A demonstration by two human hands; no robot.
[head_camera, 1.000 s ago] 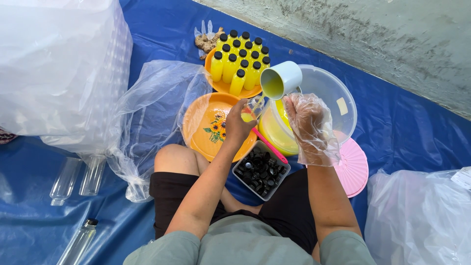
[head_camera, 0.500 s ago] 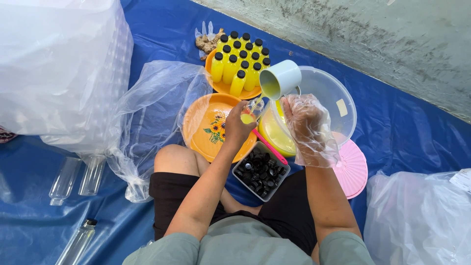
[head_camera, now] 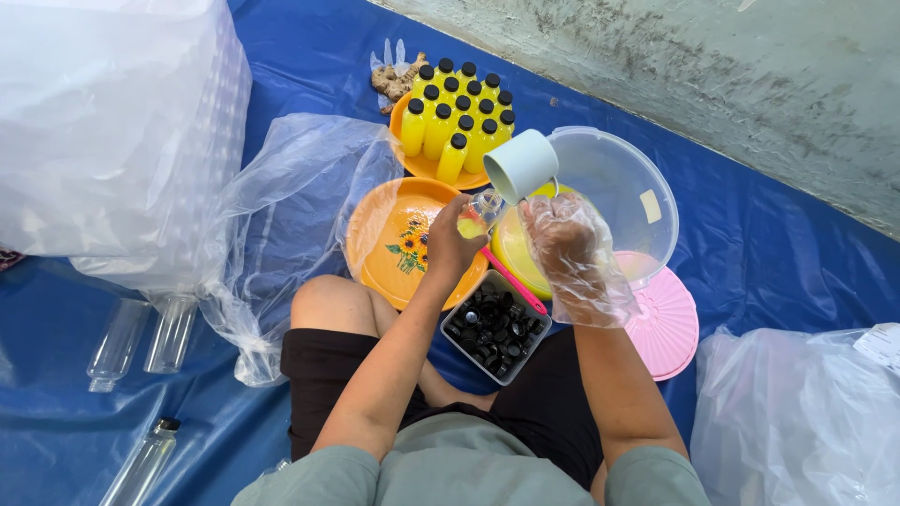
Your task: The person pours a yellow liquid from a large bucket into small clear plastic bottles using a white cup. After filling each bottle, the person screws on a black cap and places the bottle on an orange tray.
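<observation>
Juice is running from the pale green cup (head_camera: 521, 165) you are tipping with your right hand (head_camera: 569, 245) — gloved in thin, crinkled clear plastic, fingers curled around the cup's handle — into the small clear bottle (head_camera: 476, 214) your bare left hand (head_camera: 453, 245) is gripping by its body. Both are hanging just over the near rim of the yellow basin (head_camera: 514, 251). You are doing well to keep the lip close above the bottle's narrow mouth; judging by the level, the bottle is only partly filled, so be pouring thinly and holding it upright, letting drips fall back into the basin. Beside the basin, toward you, a tray of black caps (head_camera: 495, 325) is waiting, with a pink handle (head_camera: 515, 281) leaning out over it. Beyond the basin, capped yellow bottles (head_camera: 454, 120) are standing packed on an orange plate (head_camera: 414, 163) — glossy, round-shouldered, smooth.
</observation>
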